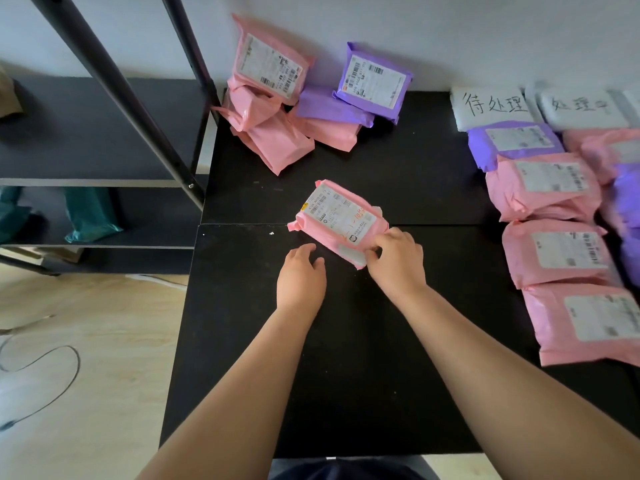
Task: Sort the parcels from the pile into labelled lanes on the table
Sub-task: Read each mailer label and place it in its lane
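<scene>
a: hands?
b: right hand [396, 258] has fingers curled, pinching the near right corner of the pink parcel [341, 221]. left hand [301, 275] is relaxed and holds nothing, just beside the parcel's near edge. can't tell if it touches.
a: where's the parcel?
b: mid table [363, 375], over the seam between the two black tops, label side up. well apart from the pile [277, 109] at the far left against the wall [450, 36], and from the lanes on the right.
a: tips for the step?
b: my guess: read the shipping label first, then match it to a handwritten card, first label [491, 105] or second label [581, 107]. a corner pinch on a soft mailer may let it sag, so bring the left hand under for support. lay it label up at the near end of the pink row [554, 254], in line, not overlapping.
a: surface, room?
b: matte black table, a few pale specks. black shelf unit [104, 133] at left with teal bags [91, 213] on a lower shelf. pale wood floor [104, 323] with a thin cable [52, 368].
</scene>
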`<action>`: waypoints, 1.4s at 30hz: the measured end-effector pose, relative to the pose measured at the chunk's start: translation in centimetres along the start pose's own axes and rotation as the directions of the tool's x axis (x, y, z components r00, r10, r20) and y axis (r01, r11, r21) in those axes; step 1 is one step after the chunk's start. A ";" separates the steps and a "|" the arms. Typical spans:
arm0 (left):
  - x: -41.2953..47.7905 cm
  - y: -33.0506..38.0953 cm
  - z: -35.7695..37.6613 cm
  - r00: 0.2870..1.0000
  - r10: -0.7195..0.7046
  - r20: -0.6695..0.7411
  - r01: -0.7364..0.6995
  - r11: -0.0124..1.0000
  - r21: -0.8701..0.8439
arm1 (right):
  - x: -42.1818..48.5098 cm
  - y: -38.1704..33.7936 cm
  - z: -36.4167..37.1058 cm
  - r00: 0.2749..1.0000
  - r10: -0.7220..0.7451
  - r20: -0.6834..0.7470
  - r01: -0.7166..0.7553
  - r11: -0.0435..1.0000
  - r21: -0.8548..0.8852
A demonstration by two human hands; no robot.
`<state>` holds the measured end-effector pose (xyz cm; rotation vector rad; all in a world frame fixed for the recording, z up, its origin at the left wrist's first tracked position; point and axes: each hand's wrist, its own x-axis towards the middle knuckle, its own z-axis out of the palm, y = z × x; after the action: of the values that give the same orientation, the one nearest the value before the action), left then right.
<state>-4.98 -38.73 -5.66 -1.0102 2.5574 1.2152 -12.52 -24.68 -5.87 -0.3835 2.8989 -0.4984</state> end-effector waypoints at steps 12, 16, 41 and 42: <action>0.8 1.1 0.6 0.999 -0.014 0.048 0.014 1.000 -0.011 | 0.3 0.3 -0.2 0.995 0.095 -0.010 -0.093 0.989 0.119; 0.9 1.7 0.3 0.997 -0.050 0.058 0.052 0.998 -0.033 | 2.1 0.2 0.1 0.981 0.138 0.138 -0.150 0.986 0.079; -1.2 -1.5 0.7 0.975 -0.196 0.102 0.220 0.915 -0.337 | -4.5 1.6 1.7 0.905 0.336 0.260 -0.417 0.820 0.392; -1.1 -1.2 0.7 0.974 -0.202 0.101 0.225 0.913 -0.339 | -4.3 1.6 1.6 0.907 0.326 0.267 -0.412 0.822 0.393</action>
<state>-3.52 -38.19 -6.48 -1.2559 2.1547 1.6409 -8.41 -22.48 -7.37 0.1941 2.4769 -0.9600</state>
